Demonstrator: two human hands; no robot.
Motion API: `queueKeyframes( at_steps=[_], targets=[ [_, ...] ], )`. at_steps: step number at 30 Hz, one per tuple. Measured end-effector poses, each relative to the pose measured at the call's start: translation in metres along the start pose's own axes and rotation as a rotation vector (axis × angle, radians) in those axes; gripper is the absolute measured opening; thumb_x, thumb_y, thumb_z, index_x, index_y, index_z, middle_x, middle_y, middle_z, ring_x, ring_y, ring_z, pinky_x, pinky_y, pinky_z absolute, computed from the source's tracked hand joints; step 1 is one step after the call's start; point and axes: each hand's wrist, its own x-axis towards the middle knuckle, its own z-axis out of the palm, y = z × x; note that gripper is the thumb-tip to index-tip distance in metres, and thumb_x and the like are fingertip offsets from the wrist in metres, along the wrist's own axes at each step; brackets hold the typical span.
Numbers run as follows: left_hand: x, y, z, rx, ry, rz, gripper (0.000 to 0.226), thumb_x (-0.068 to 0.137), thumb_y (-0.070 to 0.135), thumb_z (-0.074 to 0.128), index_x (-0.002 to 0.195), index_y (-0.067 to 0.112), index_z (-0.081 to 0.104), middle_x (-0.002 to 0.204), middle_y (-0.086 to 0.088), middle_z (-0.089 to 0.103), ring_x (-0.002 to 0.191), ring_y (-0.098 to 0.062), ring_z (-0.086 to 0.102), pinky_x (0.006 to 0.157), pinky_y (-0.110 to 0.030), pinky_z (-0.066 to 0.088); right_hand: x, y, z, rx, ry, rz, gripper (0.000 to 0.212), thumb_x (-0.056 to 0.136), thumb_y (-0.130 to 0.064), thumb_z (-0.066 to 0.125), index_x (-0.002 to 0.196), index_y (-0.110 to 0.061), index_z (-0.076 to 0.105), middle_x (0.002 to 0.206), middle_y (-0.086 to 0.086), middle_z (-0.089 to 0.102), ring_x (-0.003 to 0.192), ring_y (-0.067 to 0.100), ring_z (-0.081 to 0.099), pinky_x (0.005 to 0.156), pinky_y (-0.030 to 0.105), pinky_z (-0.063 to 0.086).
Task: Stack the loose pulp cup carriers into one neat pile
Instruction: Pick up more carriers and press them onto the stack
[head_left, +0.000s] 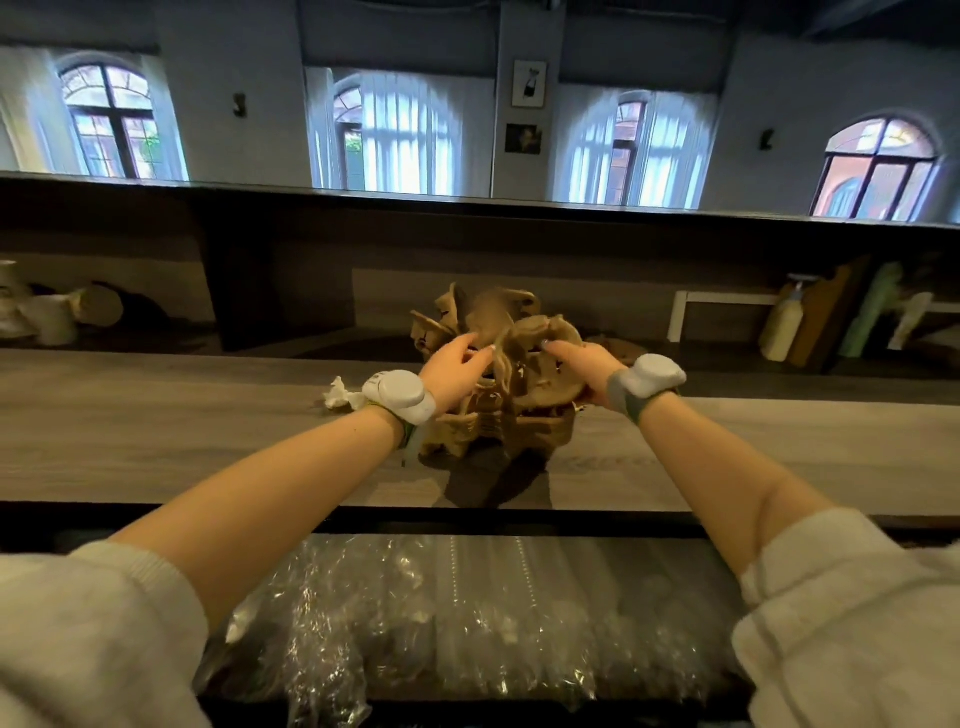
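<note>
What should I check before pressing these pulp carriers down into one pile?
1. Left hand on the carriers: ok, its fingers rest on the upper carriers.
2. Right hand on the carriers: ok, it touches their right side.
3. Upper carriers nested: not ok, they fan out tilted at different angles.
4. Lower stack seated on the wooden counter: ok, it stands upright.
5. Crumpled white paper out of the way: ok, it lies left of the stack, apart from it.
6. Firmness of either hand's hold: cannot tell, the fingertips are blurred.
</note>
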Motion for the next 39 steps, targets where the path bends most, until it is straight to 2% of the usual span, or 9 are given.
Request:
queueKeyframes(
  at_steps=[3,7,11,16,20,25,28,33,39],
  targets=[
    [-0.001,0.000,0.004,-0.058,0.001,0.020,0.059,0.097,0.037,0.048,0.150,0.023,0.025,0.137,-0.003,0.053,0.123,-0.021,0.053,0.104,-0.041,0.046,-0.004,-0.005,0.002,-0.113,-0.081,0.012,0.039,0.084,-0.034,0.069,0.117,-0.016,0.058,0.109,0.005,0.066,0.107,0.026,0.061,0.101,0.045,0.048],
    [-0.001,-0.002,0.009,0.026,0.062,0.081,0.035,0.097,0.029,0.049,0.129,0.015,0.056,0.121,-0.006,0.063,0.111,-0.021,0.060,0.095,-0.037,0.052,0.000,-0.008,-0.007,-0.051,-0.093,0.004,0.014,0.084,-0.020,0.071,0.095,-0.017,0.064,0.101,0.007,0.068,0.099,0.024,0.064,0.095,0.039,0.052],
    [0.002,-0.007,0.015,0.006,0.048,-0.020,0.033,0.097,0.031,0.050,0.105,0.005,0.068,0.098,-0.016,0.068,0.092,-0.029,0.064,0.091,-0.043,0.054,0.002,-0.001,-0.015,0.037,0.054,-0.121,0.023,0.085,-0.015,0.068,0.108,-0.014,0.066,0.107,0.009,0.066,0.103,0.023,0.061,0.090,0.036,0.054],
    [0.008,-0.007,0.014,0.170,-0.003,-0.045,0.039,0.094,0.040,0.053,0.064,0.015,0.062,0.061,0.001,0.052,0.063,-0.014,0.053,0.067,-0.029,0.044,0.007,0.016,-0.020,-0.063,0.157,-0.165,0.006,0.089,-0.019,0.064,0.089,-0.018,0.070,0.081,-0.001,0.066,0.074,0.011,0.060,0.059,0.022,0.049],
    [0.018,-0.016,0.013,0.447,-0.022,-0.083,0.032,0.087,0.051,0.057,0.087,0.020,0.065,0.089,-0.002,0.066,0.090,-0.019,0.061,0.082,-0.035,0.051,0.018,0.030,-0.011,-0.186,0.163,-0.220,0.010,0.088,-0.015,0.062,0.083,-0.019,0.070,0.077,-0.001,0.066,0.077,0.014,0.060,0.067,0.026,0.050],
    [0.017,-0.017,0.020,0.688,0.034,-0.080,0.061,0.083,0.062,0.053,0.124,0.017,0.052,0.133,-0.011,0.044,0.125,-0.030,0.040,0.101,-0.042,0.039,0.025,0.049,-0.007,-0.274,0.159,-0.241,0.015,0.091,-0.025,0.060,0.102,-0.018,0.067,0.087,-0.003,0.063,0.076,0.006,0.056,0.058,0.019,0.042],
    [0.023,-0.020,0.020,0.780,-0.067,-0.156,0.078,0.084,0.070,0.042,0.142,0.018,0.039,0.147,-0.014,0.034,0.137,-0.034,0.031,0.111,-0.047,0.030,0.039,0.063,-0.012,-0.279,0.273,-0.184,0.035,0.091,-0.046,0.054,0.108,-0.017,0.063,0.101,0.001,0.067,0.091,0.019,0.061,0.081,0.035,0.052],
    [0.027,-0.023,0.022,0.792,-0.144,-0.187,0.080,0.087,0.070,0.033,0.149,0.020,0.027,0.153,-0.016,0.027,0.142,-0.036,0.024,0.116,-0.048,0.020,0.059,0.076,-0.022,-0.579,0.376,-0.112,0.061,0.087,-0.047,0.059,0.139,-0.019,0.043,0.142,0.013,0.044,0.129,0.035,0.044,0.103,0.049,0.042],
    [0.025,-0.026,0.018,0.786,-0.148,-0.174,0.078,0.088,0.069,0.032,0.148,0.020,0.028,0.153,-0.014,0.028,0.142,-0.035,0.024,0.115,-0.048,0.020,0.094,0.070,-0.016,-0.712,0.134,-0.199,0.083,0.087,-0.040,0.064,0.153,-0.020,0.018,0.158,0.012,0.021,0.143,0.035,0.025,0.115,0.047,0.027]
  ],
)
